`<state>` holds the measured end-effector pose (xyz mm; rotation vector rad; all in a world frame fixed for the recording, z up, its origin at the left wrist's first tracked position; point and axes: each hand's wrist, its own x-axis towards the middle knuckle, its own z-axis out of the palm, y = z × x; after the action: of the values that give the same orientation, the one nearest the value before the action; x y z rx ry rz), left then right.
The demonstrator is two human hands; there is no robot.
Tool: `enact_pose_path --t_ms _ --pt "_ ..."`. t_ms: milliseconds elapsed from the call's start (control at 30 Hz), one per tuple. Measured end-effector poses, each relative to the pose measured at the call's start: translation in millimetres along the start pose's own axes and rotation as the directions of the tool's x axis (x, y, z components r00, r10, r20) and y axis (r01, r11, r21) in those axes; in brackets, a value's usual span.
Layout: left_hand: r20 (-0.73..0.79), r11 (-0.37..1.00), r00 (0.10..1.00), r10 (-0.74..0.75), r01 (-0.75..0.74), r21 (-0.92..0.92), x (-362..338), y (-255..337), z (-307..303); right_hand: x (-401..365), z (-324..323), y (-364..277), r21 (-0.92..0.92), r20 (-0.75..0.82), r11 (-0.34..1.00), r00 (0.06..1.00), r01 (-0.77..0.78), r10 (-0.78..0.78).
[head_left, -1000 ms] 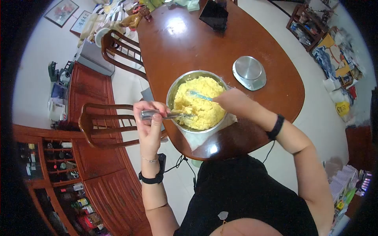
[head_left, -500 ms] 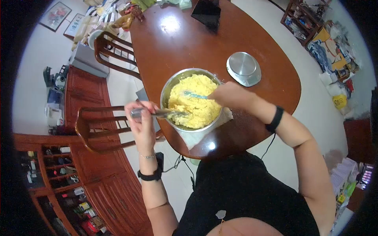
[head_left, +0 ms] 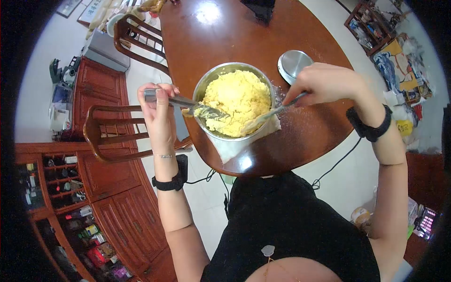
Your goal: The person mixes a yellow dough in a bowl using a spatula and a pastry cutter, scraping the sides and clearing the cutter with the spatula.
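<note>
A steel bowl (head_left: pixel 196 89) stands on a white cloth (head_left: pixel 232 149), filled with a lumpy yellow mixture (head_left: pixel 237 96). My left hand (head_left: pixel 159 101) is closed around the silver handle of a metal utensil (head_left: pixel 181 100). Its far end is smeared with yellow and rests in the left side of the mixture, so its shape is hidden. My right hand (head_left: pixel 326 84) grips a slim bluish-grey spatula (head_left: pixel 282 108). The spatula crosses the bowl's right rim, with its coated end pressed along the lower right inner wall.
A round-topped kitchen scale (head_left: pixel 293 63) sits on the wooden table (head_left: pixel 206 44), behind my right hand. White powder is scattered right of the bowl. A dark object (head_left: pixel 259 8) lies at the far end. Wooden chairs (head_left: pixel 101 134) stand along the left side.
My right hand has moved right and up, drawing the spatula from the mixture's middle to the bowl's lower right edge. The left hand still holds its utensil at the bowl's left.
</note>
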<state>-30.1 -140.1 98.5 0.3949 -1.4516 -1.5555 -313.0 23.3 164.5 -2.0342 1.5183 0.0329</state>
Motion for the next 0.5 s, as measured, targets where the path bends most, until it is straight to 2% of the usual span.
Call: enact_pose_path --t_ms 133,200,267,333,367,400,433,467,500 --pt "-0.01 1.0 1.0 -0.02 0.02 -0.017 4.9 -7.9 -7.4 32.4 24.9 1.5 0.037 -0.024 0.997 0.997 0.068 -0.067" --pt "-0.021 1.0 1.0 -0.021 0.02 -0.018 7.0 -11.9 -11.1 45.2 33.2 -9.4 0.01 0.019 0.997 0.997 -0.073 0.073" --pt "-0.033 1.0 0.999 -0.022 0.021 -0.021 8.3 -18.8 -15.3 57.7 45.9 -21.3 -0.045 -0.005 0.998 0.999 -0.044 0.044" --pt "-0.044 0.999 0.999 -0.021 0.019 -0.028 9.2 -24.2 -18.3 69.9 56.5 -36.9 -0.109 0.023 0.989 0.994 -0.104 0.107" --pt "-0.049 0.999 0.999 -0.016 0.014 -0.034 9.0 -26.8 -19.7 72.6 68.7 -38.5 -0.1 -0.075 0.992 0.995 -0.078 0.071" --pt "-0.054 0.999 0.998 -0.012 0.01 -0.04 8.5 -28.7 -21.2 71.3 80.1 -41.6 -0.098 -0.071 0.992 0.995 -0.08 0.073" --pt "-0.054 0.999 0.998 -0.017 0.015 -0.042 7.5 -31.5 -23.5 67.4 91.8 -44.7 -0.063 -0.263 0.998 0.965 0.0 -0.016" --pt "-0.066 0.997 0.998 -0.023 0.018 -0.07 6.1 -34.7 -26.2 65.9 104.0 -46.4 -0.044 -0.448 0.995 0.889 0.084 -0.095" --pt "-0.078 0.995 0.997 -0.027 0.02 -0.098 5.2 -36.3 -28.3 70.8 121.0 -44.2 -0.016 -0.414 0.999 0.909 0.051 -0.053"
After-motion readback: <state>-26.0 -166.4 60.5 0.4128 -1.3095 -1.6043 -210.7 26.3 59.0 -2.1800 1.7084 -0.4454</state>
